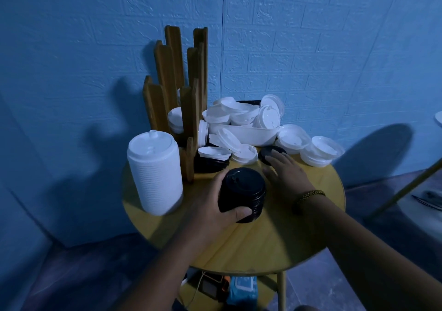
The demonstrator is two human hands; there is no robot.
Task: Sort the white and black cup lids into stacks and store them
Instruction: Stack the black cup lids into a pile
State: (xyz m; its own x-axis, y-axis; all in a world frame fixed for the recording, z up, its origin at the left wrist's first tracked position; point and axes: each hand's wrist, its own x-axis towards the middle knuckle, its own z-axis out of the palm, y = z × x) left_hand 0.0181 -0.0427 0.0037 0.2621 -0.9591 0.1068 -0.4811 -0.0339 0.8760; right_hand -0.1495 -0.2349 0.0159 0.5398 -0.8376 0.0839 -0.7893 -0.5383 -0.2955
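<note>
Clock bearings are read on the tabletop, 12 o'clock at the wall.

1. Left hand (210, 203), nearest my lens, entering from 7 o'clock. Thumb and fingers are wrapped round a stack of black lids (242, 193), held tilted at the table's centre. I cannot tell whether its base touches the top.
2. Right hand (287, 174), with a gold-coloured bracelet (309, 194) at the wrist, entering from 4 o'clock. Fingers are straight and a little spread, their tips laid on the near edge of a single black lid (271, 154) at 1 o'clock. It grips nothing.
3. Round yellow table (263, 239), bearing all of the above.
4. Tall stack of white lids (154, 174), upright at 9 o'clock.
5. Wooden slatted rack (181, 83) at 11 o'clock, with a few white lids between its posts. At its foot is a low pile of black lids (210, 164) with white ones on top.
6. White tray (251, 133) at 12 o'clock, heaped with loose white lids (241, 113). More lie spilled beside it, and there are two short white stacks (321, 150) at 2 o'clock.

Step in hand, as I judge it: gathering the black lids, with much of the white unsorted. The next move calls for the right fingers to curl under that flat lid's rim, lift it, and seat it squarely on the held stack, which should be levelled first.
</note>
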